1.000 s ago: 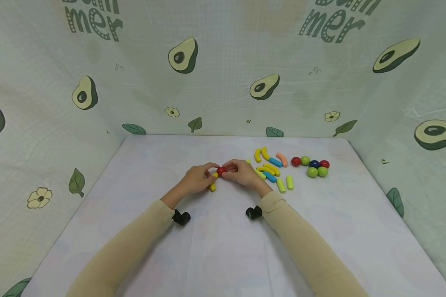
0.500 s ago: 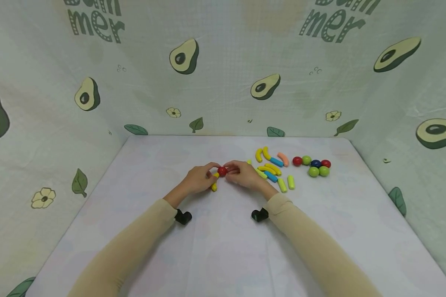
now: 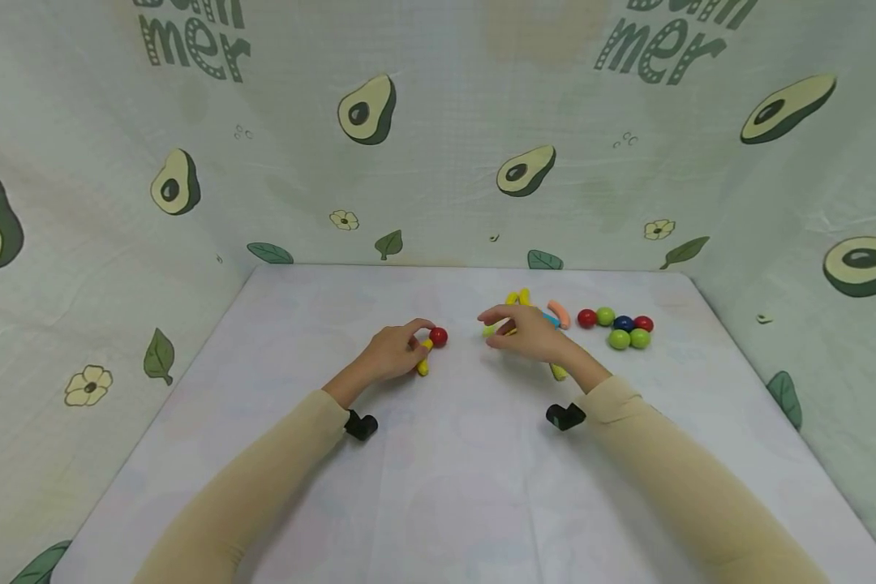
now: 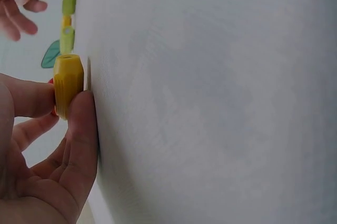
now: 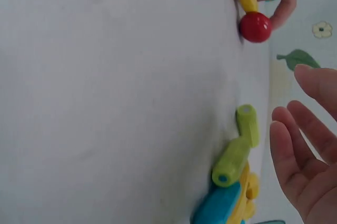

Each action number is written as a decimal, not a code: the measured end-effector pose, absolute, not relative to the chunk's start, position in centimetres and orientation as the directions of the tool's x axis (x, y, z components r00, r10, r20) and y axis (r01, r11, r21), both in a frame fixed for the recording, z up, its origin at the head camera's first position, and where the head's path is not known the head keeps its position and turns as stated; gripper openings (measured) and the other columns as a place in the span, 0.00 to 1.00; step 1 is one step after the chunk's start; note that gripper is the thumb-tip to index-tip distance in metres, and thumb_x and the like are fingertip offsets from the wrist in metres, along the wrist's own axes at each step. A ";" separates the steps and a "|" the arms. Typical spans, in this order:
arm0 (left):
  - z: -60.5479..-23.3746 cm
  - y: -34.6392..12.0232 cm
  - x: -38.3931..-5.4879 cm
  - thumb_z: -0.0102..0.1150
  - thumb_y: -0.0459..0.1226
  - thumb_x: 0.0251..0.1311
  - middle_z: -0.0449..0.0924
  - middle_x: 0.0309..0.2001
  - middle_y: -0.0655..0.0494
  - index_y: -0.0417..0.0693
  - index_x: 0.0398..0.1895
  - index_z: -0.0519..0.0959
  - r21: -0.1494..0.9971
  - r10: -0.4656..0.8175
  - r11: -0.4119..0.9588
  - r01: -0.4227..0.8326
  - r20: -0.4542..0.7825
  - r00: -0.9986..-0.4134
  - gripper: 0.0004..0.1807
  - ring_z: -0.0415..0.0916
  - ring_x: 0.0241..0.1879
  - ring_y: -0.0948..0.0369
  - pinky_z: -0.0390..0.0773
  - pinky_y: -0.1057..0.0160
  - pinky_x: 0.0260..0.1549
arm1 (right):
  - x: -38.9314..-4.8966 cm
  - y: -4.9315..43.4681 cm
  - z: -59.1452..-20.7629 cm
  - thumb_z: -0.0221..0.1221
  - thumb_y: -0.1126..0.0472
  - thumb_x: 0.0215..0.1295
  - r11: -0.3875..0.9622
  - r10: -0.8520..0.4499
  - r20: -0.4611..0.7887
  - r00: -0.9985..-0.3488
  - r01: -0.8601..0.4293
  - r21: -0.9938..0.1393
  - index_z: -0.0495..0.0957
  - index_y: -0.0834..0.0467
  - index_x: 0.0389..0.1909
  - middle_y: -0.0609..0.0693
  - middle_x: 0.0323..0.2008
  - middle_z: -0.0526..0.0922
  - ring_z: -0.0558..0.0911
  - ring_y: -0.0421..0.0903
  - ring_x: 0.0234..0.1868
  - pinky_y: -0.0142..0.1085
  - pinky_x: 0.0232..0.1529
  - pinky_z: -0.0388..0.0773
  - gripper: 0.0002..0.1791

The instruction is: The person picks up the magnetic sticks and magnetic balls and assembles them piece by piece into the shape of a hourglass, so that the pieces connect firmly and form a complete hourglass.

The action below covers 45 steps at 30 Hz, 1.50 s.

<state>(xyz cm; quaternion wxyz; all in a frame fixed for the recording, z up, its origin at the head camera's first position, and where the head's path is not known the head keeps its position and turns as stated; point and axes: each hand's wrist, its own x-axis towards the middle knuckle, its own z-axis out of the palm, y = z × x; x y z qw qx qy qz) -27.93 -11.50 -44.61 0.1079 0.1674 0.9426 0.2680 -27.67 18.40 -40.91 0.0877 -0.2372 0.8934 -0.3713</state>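
1. Currently, the yellow piece sits pinched in my grasp, low over the table; whether it touches the surface I cannot tell.
2. The red ball meets the piece's far end. I cannot see whether the two are joined. If they merely touch, a small twist of my wrist could part them, and a round thing like that would probably roll away.
3. My left hand grips the yellow piece between thumb and fingers, with the index fingertip reaching past it to the ball. Squeezing unevenly might make the piece swivel, I judge, because it is slim and held at a small patch.
4. My right hand holds nothing, thumb and fingers parted, pointing towards my left across a gap. It hangs near the green pieces and the blue piece; dipping carelessly could scatter them.
5. Both forearms slant inward from the sides, the sleeves ending at the wrists. Further right lie the loose balls, likely rollers if my arm brushes them.
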 end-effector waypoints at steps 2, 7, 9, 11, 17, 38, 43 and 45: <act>-44.6 -11.5 -27.9 0.59 0.43 0.76 0.82 0.44 0.54 0.62 0.75 0.71 0.541 0.376 0.799 0.263 -0.109 -0.920 0.26 0.78 0.33 0.58 0.80 0.61 0.36 | -27.6 19.6 -40.7 0.69 0.61 0.71 0.638 -0.482 0.030 -0.876 -0.374 -0.673 0.80 0.59 0.67 0.59 0.63 0.84 0.86 0.54 0.55 0.48 0.56 0.85 0.24; -44.6 -11.5 -27.9 0.59 0.43 0.76 0.82 0.44 0.54 0.62 0.75 0.71 0.546 0.383 0.794 0.267 -0.108 -0.918 0.26 0.78 0.34 0.57 0.80 0.61 0.36 | -27.8 22.0 -40.9 0.69 0.63 0.71 0.709 -0.448 0.030 -0.893 -0.376 -0.597 0.81 0.61 0.66 0.60 0.62 0.84 0.85 0.56 0.54 0.50 0.56 0.85 0.24; -44.6 -11.5 -27.9 0.59 0.43 0.76 0.82 0.44 0.54 0.62 0.75 0.71 0.546 0.385 0.794 0.268 -0.109 -0.917 0.26 0.78 0.35 0.57 0.80 0.62 0.36 | -27.9 22.8 -41.1 0.68 0.63 0.72 0.731 -0.432 0.018 -0.902 -0.361 -0.578 0.80 0.61 0.66 0.60 0.62 0.83 0.84 0.57 0.55 0.50 0.54 0.86 0.24; -44.7 -11.5 -28.0 0.59 0.43 0.76 0.82 0.44 0.54 0.62 0.75 0.70 0.545 0.387 0.794 0.269 -0.112 -0.915 0.26 0.78 0.34 0.57 0.80 0.62 0.36 | -27.9 23.6 -41.2 0.68 0.63 0.72 0.756 -0.408 0.005 -0.913 -0.341 -0.559 0.80 0.60 0.67 0.59 0.63 0.83 0.83 0.57 0.56 0.51 0.54 0.86 0.23; -44.8 -11.6 -28.1 0.58 0.44 0.77 0.82 0.45 0.54 0.63 0.75 0.70 0.537 0.386 0.799 0.271 -0.113 -0.915 0.26 0.78 0.35 0.58 0.80 0.61 0.36 | -28.2 25.1 -41.7 0.67 0.63 0.72 0.791 -0.351 -0.015 -0.936 -0.288 -0.540 0.81 0.60 0.65 0.58 0.62 0.83 0.83 0.57 0.55 0.52 0.56 0.85 0.22; -45.1 -11.7 -28.4 0.59 0.45 0.76 0.82 0.45 0.55 0.62 0.75 0.70 0.539 0.387 0.795 0.278 -0.099 -0.917 0.27 0.79 0.37 0.58 0.81 0.61 0.39 | -30.0 25.8 -42.9 0.64 0.63 0.73 0.855 -0.317 -0.043 -0.948 -0.266 -0.446 0.84 0.61 0.61 0.61 0.52 0.87 0.82 0.56 0.49 0.54 0.59 0.82 0.18; -45.2 -11.7 -28.4 0.59 0.45 0.76 0.82 0.45 0.55 0.63 0.75 0.70 0.539 0.384 0.798 0.270 -0.108 -0.917 0.27 0.78 0.37 0.57 0.81 0.61 0.39 | -29.9 25.5 -42.8 0.64 0.63 0.72 0.866 -0.313 -0.031 -0.949 -0.272 -0.419 0.84 0.62 0.60 0.62 0.50 0.87 0.84 0.57 0.49 0.56 0.59 0.82 0.18; -45.2 -11.7 -28.5 0.59 0.45 0.76 0.82 0.45 0.55 0.63 0.75 0.71 0.542 0.386 0.796 0.271 -0.109 -0.916 0.26 0.78 0.37 0.57 0.81 0.60 0.39 | -29.8 25.5 -42.8 0.64 0.64 0.72 0.867 -0.311 -0.027 -0.950 -0.272 -0.419 0.84 0.62 0.60 0.63 0.50 0.88 0.85 0.58 0.50 0.57 0.58 0.82 0.18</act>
